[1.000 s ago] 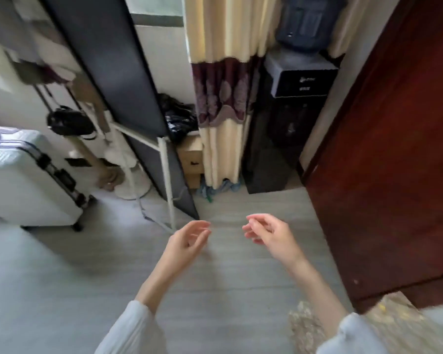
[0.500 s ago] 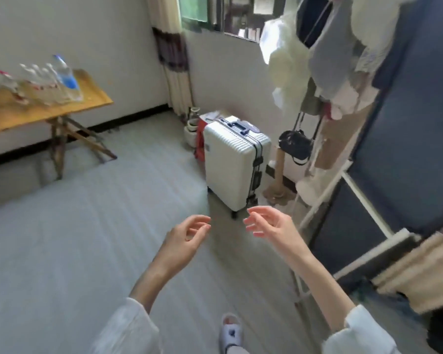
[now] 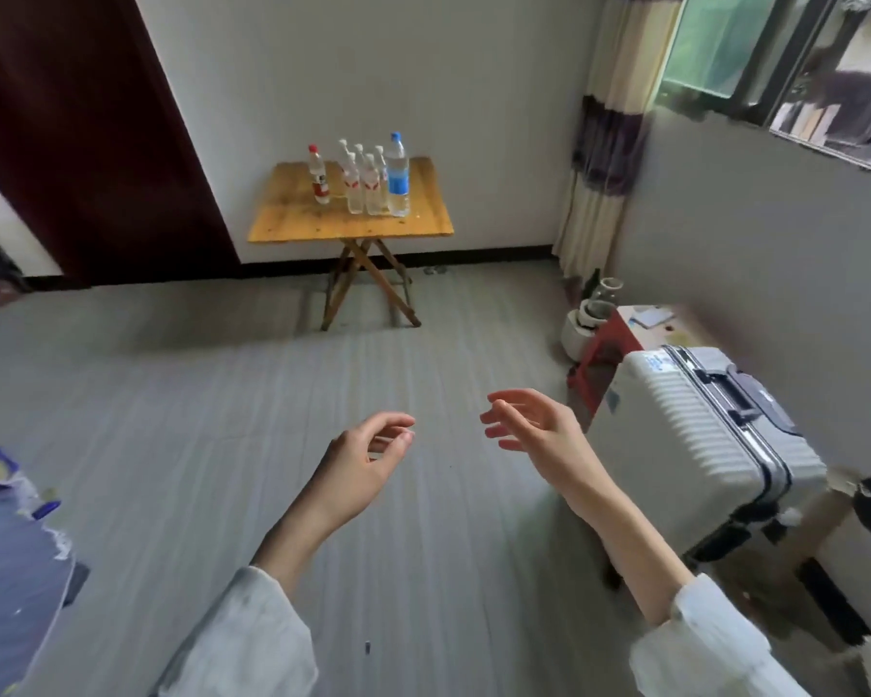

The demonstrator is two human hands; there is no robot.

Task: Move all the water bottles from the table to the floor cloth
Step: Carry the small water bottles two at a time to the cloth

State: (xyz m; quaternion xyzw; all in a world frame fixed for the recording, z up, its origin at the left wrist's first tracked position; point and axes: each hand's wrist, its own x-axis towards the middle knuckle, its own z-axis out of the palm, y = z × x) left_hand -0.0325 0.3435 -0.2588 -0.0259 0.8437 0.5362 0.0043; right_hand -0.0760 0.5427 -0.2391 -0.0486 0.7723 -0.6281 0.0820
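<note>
Head view has swung round from the clothes rack to face the table (image 3: 292,228) squarely, where the water bottles (image 3: 368,181) stand clustered and untouched, well ahead of the left hand (image 3: 360,467) and right hand (image 3: 534,427), both loosely curled and empty.

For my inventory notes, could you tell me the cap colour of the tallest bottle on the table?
Blue, seen in the head view on the tallest bottle.

Water bottles (image 3: 368,181) clustered upright on wooden surface (image 3: 292,221) upper centre, left hand (image 3: 358,465) and right hand (image 3: 539,430) empty, loosely curled, lower centre, white suitcase (image 3: 700,445) right.
</note>
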